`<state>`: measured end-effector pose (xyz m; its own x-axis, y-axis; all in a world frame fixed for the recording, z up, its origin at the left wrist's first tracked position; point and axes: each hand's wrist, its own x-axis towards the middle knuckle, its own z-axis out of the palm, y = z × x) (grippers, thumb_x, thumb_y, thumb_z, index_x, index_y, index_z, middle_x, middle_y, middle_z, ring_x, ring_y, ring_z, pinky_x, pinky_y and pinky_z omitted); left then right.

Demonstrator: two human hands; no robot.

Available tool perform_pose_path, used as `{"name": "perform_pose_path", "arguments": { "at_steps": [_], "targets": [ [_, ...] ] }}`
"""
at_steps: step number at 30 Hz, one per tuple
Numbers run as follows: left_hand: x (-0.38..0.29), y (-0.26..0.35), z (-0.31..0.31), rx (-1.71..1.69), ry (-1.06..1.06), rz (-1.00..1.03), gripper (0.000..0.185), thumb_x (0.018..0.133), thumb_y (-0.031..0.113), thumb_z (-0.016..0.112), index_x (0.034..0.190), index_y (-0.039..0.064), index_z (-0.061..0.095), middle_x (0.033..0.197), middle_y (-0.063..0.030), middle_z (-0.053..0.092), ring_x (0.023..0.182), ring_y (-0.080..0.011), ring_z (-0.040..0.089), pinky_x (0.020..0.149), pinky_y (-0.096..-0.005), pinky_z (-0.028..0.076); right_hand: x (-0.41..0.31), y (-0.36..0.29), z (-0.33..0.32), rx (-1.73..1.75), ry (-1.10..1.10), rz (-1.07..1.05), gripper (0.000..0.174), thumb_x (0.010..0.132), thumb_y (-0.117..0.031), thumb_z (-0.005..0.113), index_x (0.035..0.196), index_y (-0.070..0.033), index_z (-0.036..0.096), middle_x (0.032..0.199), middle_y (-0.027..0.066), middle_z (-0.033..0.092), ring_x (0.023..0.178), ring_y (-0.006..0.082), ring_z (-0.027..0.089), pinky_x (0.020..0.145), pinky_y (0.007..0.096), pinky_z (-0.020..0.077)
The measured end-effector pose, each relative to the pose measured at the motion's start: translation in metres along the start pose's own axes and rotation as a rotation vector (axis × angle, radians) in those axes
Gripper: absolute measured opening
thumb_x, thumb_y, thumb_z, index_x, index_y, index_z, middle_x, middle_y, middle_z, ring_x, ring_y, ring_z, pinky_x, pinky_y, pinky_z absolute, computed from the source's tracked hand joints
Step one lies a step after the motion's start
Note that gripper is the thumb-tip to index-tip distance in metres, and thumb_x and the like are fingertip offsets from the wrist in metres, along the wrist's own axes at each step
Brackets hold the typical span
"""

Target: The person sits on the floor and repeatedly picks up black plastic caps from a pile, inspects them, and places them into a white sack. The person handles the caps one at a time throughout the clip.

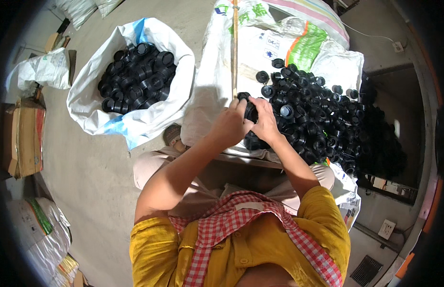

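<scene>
My left hand (227, 125) and my right hand (265, 120) meet at the near left edge of a heap of black plastic caps (300, 104). Their fingertips close around one black round plastic cap (243, 96), partly hidden by the fingers. More dark caps show between and below my palms. A thin wooden stick (235, 46) lies lengthwise, its near end close to my left fingertips. Under the heap, printed white woven sacks (259, 43) cover the work surface.
Left of the work surface stands an open white woven sack (89, 97) holding many black caps (139, 77). A cardboard box (28, 138) and filled sacks (42, 229) line the far left. Wall sockets (387, 229) are at the right.
</scene>
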<state>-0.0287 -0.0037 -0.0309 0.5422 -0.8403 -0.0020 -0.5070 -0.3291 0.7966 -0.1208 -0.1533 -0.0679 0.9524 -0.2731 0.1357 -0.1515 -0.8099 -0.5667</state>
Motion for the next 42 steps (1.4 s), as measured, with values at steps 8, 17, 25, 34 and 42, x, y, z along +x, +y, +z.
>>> {"name": "perform_pose_path", "arguments": {
  "at_steps": [8, 17, 25, 34, 42],
  "targets": [
    [0.019, -0.002, 0.011, -0.814, -0.061, -0.219, 0.039, 0.077, 0.018, 0.066, 0.108, -0.004, 0.057, 0.091, -0.0119, 0.064, 0.077, -0.0198, 0.065, 0.070, -0.0306, 0.054, -0.033, -0.046, -0.062, 0.009, 0.484, -0.250, 0.091, 0.063, -0.025, 0.085, 0.135, 0.001, 0.034, 0.127, 0.0197, 0.048, 0.114, 0.0358, 0.046, 0.099, 0.0428, 0.0375],
    [-0.017, 0.032, -0.008, -0.909, -0.479, -0.335, 0.034, 0.078, 0.019, 0.069, 0.104, 0.000, 0.062, 0.091, -0.0061, 0.064, 0.080, -0.0165, 0.062, 0.068, -0.0272, 0.051, -0.084, -0.047, -0.062, 0.231, 0.066, 0.162, 0.042, 0.074, -0.019, 0.077, 0.106, -0.003, 0.055, 0.096, 0.0162, 0.063, 0.090, 0.0350, 0.060, 0.083, 0.0425, 0.0463],
    [-0.029, 0.004, 0.019, 0.061, -0.051, 0.547, 0.013, 0.069, 0.011, 0.065, 0.081, 0.006, 0.060, 0.092, -0.0113, 0.065, 0.085, -0.0284, 0.062, 0.069, -0.0367, 0.050, -0.098, -0.065, -0.052, -0.104, 0.012, 0.056, 0.019, 0.075, -0.008, 0.068, 0.088, -0.004, 0.055, 0.074, 0.0152, 0.061, 0.071, 0.0351, 0.059, 0.068, 0.0388, 0.0451],
    [-0.027, 0.040, -0.022, 0.147, 0.153, 1.195, 0.013, 0.076, 0.016, 0.060, 0.084, 0.006, 0.063, 0.106, -0.0077, 0.063, 0.103, -0.0281, 0.060, 0.078, -0.0353, 0.056, -0.107, -0.060, -0.064, 1.881, -0.724, 0.547, 0.020, 0.081, -0.022, 0.061, 0.082, -0.002, 0.062, 0.056, 0.0081, 0.059, 0.051, 0.0213, 0.050, 0.056, 0.0315, 0.0362],
    [-0.015, 0.012, -0.087, -0.847, 0.565, 0.398, 0.029, 0.082, -0.006, 0.056, 0.110, 0.000, 0.059, 0.106, -0.0136, 0.064, 0.094, -0.0183, 0.064, 0.080, -0.0310, 0.055, -0.145, -0.049, -0.074, 1.724, -0.426, 0.407, 0.027, 0.087, -0.036, 0.062, 0.083, -0.013, 0.048, 0.055, 0.0025, 0.052, 0.051, 0.0187, 0.048, 0.061, 0.0304, 0.0370]
  ]
}}
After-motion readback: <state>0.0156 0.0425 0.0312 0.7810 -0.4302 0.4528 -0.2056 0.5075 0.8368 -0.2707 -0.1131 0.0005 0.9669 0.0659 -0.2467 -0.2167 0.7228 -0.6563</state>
